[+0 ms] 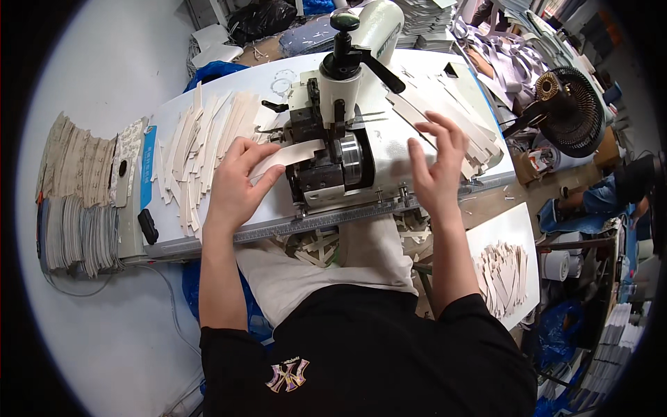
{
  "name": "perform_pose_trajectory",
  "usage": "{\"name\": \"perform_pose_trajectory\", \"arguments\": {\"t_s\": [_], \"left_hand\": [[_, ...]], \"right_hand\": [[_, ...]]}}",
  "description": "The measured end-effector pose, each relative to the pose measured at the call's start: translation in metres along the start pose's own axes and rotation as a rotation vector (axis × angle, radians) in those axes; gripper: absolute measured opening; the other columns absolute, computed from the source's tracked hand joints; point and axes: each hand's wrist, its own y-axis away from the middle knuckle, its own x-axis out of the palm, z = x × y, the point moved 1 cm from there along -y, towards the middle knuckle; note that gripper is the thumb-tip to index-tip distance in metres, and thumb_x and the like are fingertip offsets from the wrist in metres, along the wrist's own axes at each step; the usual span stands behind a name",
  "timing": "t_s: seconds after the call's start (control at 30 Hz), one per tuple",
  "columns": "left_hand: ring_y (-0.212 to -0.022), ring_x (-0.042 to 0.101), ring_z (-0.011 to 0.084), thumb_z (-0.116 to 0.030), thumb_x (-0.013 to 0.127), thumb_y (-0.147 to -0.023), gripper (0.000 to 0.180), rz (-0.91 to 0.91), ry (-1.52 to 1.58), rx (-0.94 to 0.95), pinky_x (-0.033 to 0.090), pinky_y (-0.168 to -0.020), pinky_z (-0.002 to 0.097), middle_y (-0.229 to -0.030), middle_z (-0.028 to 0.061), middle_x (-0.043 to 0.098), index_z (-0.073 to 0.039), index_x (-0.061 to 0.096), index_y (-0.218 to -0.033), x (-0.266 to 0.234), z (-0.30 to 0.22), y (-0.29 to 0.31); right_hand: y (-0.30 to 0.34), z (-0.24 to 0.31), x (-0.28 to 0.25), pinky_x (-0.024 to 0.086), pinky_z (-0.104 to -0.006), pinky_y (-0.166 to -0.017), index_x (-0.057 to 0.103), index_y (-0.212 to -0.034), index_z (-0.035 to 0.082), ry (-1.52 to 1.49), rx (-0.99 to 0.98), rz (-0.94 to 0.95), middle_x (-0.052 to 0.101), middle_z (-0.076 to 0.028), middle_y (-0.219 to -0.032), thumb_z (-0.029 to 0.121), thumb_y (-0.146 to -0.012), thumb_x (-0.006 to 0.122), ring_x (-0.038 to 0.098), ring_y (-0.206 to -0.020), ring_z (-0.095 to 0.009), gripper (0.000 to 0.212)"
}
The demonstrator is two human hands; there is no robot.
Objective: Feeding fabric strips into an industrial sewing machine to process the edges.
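Between the thumb and fingers of my left hand [240, 184] is a cream strip [300, 152]. Its far end reaches into the working head of a white and black bench machine [324, 176], which looks like a leather skiving machine. My right hand [440, 165] is raised to the right of the machine, thumb and fingers apart, holding nothing. Just beyond its fingertips are loose strips [471, 132] on the table's right side. More strips [233, 121] lie in a heap to the left of the machine, close to my left hand.
A metal ruler edge [271, 231] runs along the front of the white table [253, 78]. Stacked sheets [82, 233] stand at the far left. At the right are a black fan [570, 111] and a white board [517, 222] bearing strips. Offcuts [316, 249] lie below.
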Motion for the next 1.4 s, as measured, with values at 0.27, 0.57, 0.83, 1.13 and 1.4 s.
{"name": "perform_pose_trajectory", "arguments": {"t_s": [0.27, 0.57, 0.83, 1.13, 1.4], "left_hand": [[-0.094, 0.065, 0.0170, -0.015, 0.083, -0.095, 0.033, 0.047, 0.022, 0.102, 0.054, -0.083, 0.0299, -0.107, 0.0055, 0.063, -0.001, 0.076, -0.124, -0.009, -0.008, -0.004], [-0.091, 0.068, 0.0221, -0.021, 0.086, -0.091, 0.037, 0.094, -0.099, 0.153, 0.056, -0.080, 0.0334, -0.107, 0.0072, 0.067, -0.004, 0.079, -0.123, 0.019, -0.009, -0.023], [-0.090, 0.069, 0.0252, -0.022, 0.087, -0.090, 0.035, 0.051, -0.114, 0.246, 0.057, -0.079, 0.0373, -0.106, 0.0074, 0.068, -0.006, 0.080, -0.120, 0.049, -0.018, -0.034], [-0.094, 0.070, 0.0289, -0.021, 0.078, -0.098, 0.027, -0.011, -0.056, -0.120, 0.058, -0.086, 0.0396, -0.108, 0.0100, 0.070, -0.007, 0.079, -0.121, 0.027, 0.010, -0.035], [-0.114, 0.069, 0.0362, -0.024, 0.076, -0.099, 0.028, -0.130, -0.628, -0.384, 0.054, -0.097, 0.0441, -0.115, 0.0134, 0.074, -0.010, 0.077, -0.122, 0.037, 0.147, -0.003]], "right_hand": [[0.008, 0.020, 0.036, 0.037, -0.0455, -0.110, 0.072, -0.116, 0.008, -0.020, -0.101, 0.279, 0.066, -0.007, -0.135, 0.019, -0.097, 0.073, 0.054, -0.125, -0.031, 0.022], [0.004, 0.030, 0.055, 0.039, -0.0468, -0.110, 0.071, -0.114, 0.004, 0.022, -0.099, 0.352, 0.066, -0.010, -0.132, 0.023, -0.100, 0.071, 0.054, -0.124, -0.034, 0.024], [-0.012, 0.015, 0.032, 0.042, -0.0434, -0.108, 0.071, -0.111, 0.002, 0.058, -0.051, 0.305, 0.067, -0.011, -0.126, 0.017, -0.103, 0.068, 0.054, -0.120, -0.032, 0.017], [-0.031, -0.057, -0.049, 0.041, -0.0398, -0.108, 0.071, -0.113, 0.004, 0.126, 0.094, 0.032, 0.067, -0.009, -0.126, 0.018, -0.107, 0.065, 0.054, -0.121, -0.029, 0.017], [-0.023, -0.109, -0.060, 0.032, -0.0529, -0.115, 0.072, -0.122, 0.008, 0.462, 0.370, -0.168, 0.065, -0.010, -0.136, 0.035, -0.105, 0.066, 0.050, -0.132, -0.034, 0.032]]}}
